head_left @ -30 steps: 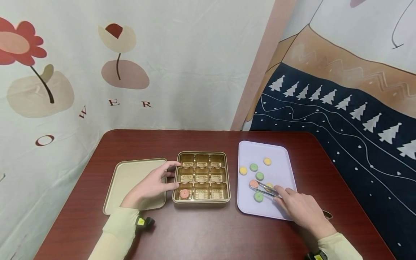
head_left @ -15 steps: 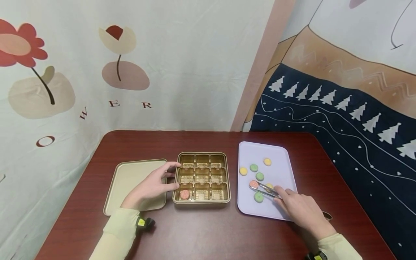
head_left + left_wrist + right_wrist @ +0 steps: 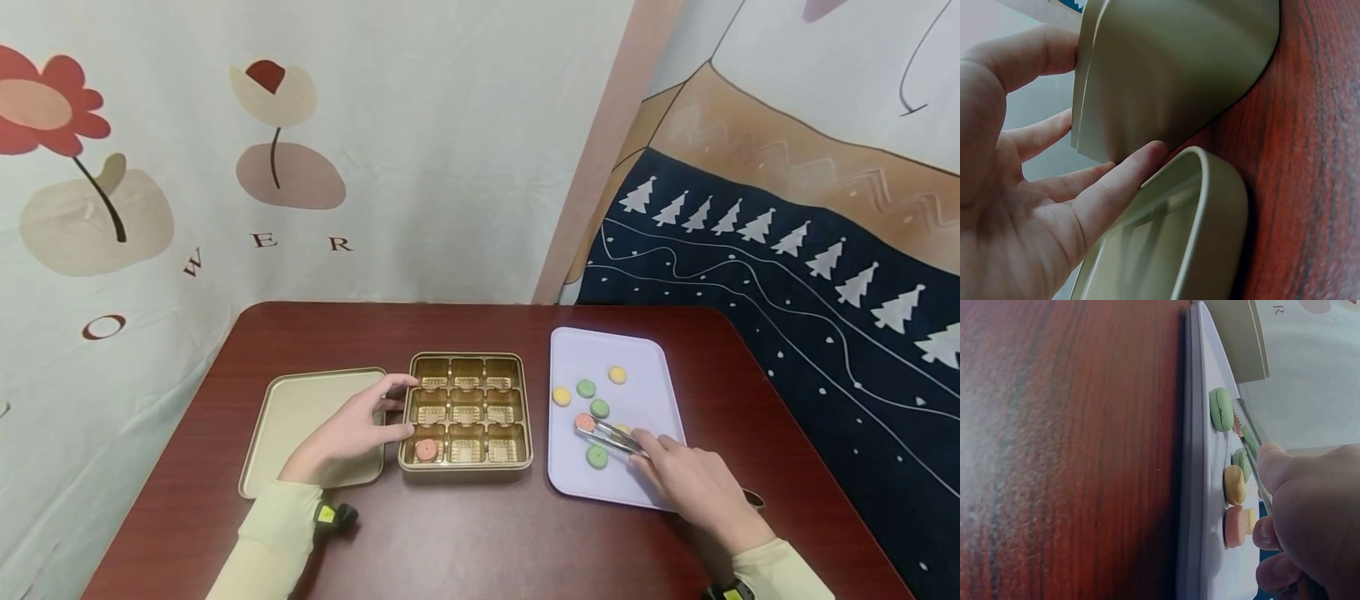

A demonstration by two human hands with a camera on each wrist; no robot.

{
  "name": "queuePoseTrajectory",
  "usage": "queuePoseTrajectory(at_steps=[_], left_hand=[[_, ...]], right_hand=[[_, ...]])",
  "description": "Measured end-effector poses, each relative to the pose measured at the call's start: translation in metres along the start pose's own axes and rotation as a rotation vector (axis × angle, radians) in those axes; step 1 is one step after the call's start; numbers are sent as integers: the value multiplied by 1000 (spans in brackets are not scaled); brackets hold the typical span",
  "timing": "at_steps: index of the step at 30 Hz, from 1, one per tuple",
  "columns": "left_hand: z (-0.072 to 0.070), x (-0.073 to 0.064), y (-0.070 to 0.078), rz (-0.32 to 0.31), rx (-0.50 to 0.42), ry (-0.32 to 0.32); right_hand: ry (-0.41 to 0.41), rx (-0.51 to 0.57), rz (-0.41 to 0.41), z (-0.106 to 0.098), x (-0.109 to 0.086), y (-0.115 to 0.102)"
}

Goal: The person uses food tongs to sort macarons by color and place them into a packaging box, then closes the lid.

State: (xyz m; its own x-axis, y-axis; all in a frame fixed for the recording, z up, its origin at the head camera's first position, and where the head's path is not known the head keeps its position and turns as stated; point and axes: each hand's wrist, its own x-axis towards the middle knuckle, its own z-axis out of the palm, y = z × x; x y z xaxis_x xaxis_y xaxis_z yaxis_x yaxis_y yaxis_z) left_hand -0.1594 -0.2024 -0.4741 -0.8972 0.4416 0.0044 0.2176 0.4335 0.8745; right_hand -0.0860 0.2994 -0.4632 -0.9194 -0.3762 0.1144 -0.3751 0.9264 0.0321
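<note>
My left hand (image 3: 352,429) touches the left side of a gold box (image 3: 466,467) with spread fingertips, several of them against its outer wall in the left wrist view. The box has a divided insert, and a pink macaron (image 3: 426,450) lies in its front left compartment. With my right hand (image 3: 701,487) I hold metal tongs (image 3: 618,438), whose tips close around another pink macaron (image 3: 584,423) over the white tray (image 3: 566,483). Beside the tips lie a green macaron (image 3: 597,456) and a partly hidden yellow macaron (image 3: 622,430).
A shallow gold lid (image 3: 300,408) lies left of the box, partly under my left hand. More green (image 3: 586,388) and yellow macarons (image 3: 617,375) sit farther back on the tray. In the right wrist view a pink macaron (image 3: 1235,526) lies near the tray's edge.
The tongs' arms have come closer together, and their tips now squeeze the pink macaron. My left hand stays in place at the box.
</note>
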Motion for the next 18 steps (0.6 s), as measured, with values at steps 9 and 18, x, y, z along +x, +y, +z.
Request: queuePoseTrajectory(at_steps=[9, 18], left_hand=[[0, 0, 0, -7, -14, -3], [0, 1, 0, 0, -5, -2]], right_hand=[[17, 52, 39, -8, 9, 2], [47, 69, 37, -20, 21, 0]])
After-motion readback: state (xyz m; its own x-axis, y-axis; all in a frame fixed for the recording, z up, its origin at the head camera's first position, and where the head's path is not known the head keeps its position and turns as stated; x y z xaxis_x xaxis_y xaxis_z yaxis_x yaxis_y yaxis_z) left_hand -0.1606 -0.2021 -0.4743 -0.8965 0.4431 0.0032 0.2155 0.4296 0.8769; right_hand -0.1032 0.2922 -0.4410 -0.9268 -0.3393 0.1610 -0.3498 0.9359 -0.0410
